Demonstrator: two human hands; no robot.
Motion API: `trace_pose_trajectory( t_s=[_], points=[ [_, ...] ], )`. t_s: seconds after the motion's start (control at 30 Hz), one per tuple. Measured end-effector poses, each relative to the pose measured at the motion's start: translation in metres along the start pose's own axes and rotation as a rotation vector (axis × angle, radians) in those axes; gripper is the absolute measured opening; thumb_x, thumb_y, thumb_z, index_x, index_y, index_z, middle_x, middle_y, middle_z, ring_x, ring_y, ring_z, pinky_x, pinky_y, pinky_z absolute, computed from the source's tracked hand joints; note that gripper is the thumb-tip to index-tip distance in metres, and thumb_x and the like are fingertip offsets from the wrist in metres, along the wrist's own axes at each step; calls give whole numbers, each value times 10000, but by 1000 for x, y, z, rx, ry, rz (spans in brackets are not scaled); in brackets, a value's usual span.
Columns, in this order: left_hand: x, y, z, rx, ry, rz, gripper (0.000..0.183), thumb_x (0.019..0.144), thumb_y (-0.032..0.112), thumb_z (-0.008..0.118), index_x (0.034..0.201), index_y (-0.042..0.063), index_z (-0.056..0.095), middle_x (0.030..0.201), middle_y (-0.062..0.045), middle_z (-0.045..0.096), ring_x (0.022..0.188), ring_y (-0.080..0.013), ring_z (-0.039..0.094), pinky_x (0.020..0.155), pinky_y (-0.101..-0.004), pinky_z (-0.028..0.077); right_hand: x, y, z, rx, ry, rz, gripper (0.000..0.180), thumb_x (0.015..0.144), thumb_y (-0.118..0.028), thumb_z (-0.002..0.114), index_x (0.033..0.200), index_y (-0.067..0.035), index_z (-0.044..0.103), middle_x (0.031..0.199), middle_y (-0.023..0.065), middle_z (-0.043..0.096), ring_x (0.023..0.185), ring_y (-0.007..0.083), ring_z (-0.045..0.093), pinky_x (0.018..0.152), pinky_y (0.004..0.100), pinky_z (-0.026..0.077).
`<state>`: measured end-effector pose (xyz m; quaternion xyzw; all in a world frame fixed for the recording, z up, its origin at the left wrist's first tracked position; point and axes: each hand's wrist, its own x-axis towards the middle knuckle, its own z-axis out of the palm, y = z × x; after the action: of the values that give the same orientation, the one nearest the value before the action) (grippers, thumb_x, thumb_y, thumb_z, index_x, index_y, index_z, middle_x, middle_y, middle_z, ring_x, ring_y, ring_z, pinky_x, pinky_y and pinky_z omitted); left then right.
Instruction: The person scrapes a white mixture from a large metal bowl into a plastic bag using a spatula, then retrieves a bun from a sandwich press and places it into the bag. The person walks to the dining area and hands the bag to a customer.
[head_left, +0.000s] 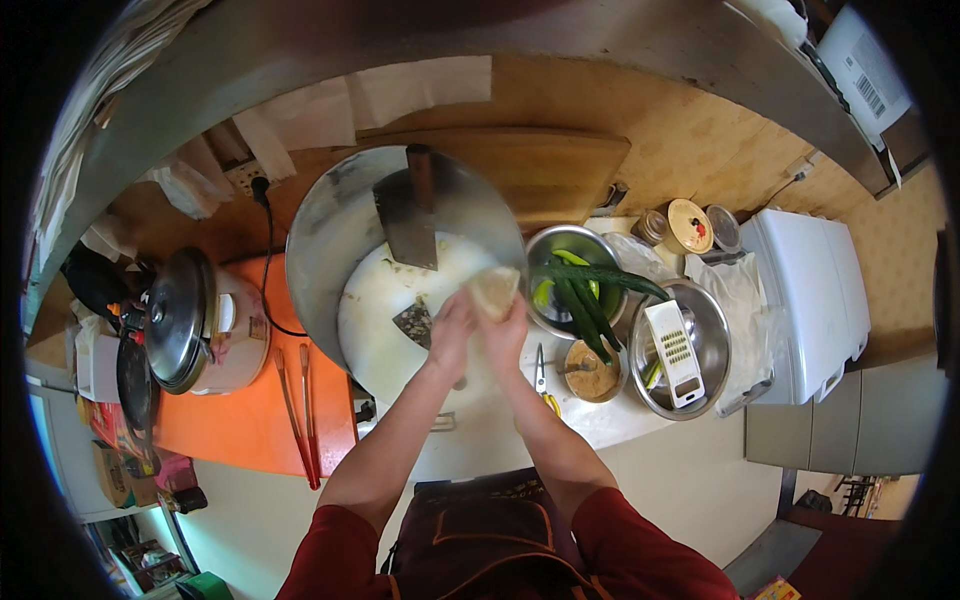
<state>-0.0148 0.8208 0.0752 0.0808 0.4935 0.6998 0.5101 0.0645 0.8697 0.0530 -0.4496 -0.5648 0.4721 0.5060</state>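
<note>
Both my hands are raised together over a round white chopping board (367, 345). My left hand (451, 330) and my right hand (506, 330) grip a pale tan piece (493, 291) between them; it is blurred, and I cannot tell what it is. A tall curved metal guard (322, 240) rises around the back of the board. Against it stands a cleaver (406, 225) with a wooden handle pointing up. Beside my left hand lies a dark metal blade (414, 322) flecked with food bits; its other end is hidden by the hand.
Right of the board are a steel bowl (538, 319) with cucumbers (585, 300) and green peppers, scissors (540, 371), a tub of brown seasoning (596, 379), and a white slicer (675, 352) across another bowl (716, 322). Tongs (304, 405) and a rice cooker (232, 330) sit left.
</note>
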Motion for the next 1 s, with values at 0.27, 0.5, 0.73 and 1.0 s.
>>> trace_pose_trajectory(
  t_s=[0.27, 0.5, 0.73, 1.0],
  points=[
    [0, 7, 8, 42, -11, -23, 373, 1068, 253, 418, 1394, 86, 490, 1327, -8, 549, 1086, -129, 525, 966, -315, 431, -1, 1, 2, 7, 45, -8, 540, 754, -91, 816, 1220, 12, 565, 1120, 169, 651, 1027, 300, 641, 894, 366, 497],
    [6, 15, 8, 88, -39, -41, 401, 1064, 273, 423, 1398, 61, 485, 1342, -23, 545, 1117, -146, 528, 976, -325, 431, -2, -1, 10, 15, 97, 68, 561, 733, -65, 816, 1224, 21, 557, 1129, 185, 646, 1043, 313, 631, 915, 377, 486],
    [7, 26, -5, 8, -72, -126, 479, 1057, 358, 420, 1391, 18, 468, 1367, -126, 526, 1221, -239, 510, 1033, -380, 423, -5, 8, 7, -53, 51, 38, 654, 725, -58, 824, 1290, 37, 509, 1212, 198, 620, 1115, 305, 611, 965, 372, 471],
    [0, 40, -46, -524, 10, -291, 598, 1040, 427, 414, 1365, -75, 421, 1422, -274, 444, 1351, -355, 409, 1161, -450, 331, -65, 3, -36, 81, 46, 91, 570, 881, -38, 695, 1374, 66, 428, 1293, 180, 582, 1195, 253, 569, 1026, 347, 440]
  ],
)
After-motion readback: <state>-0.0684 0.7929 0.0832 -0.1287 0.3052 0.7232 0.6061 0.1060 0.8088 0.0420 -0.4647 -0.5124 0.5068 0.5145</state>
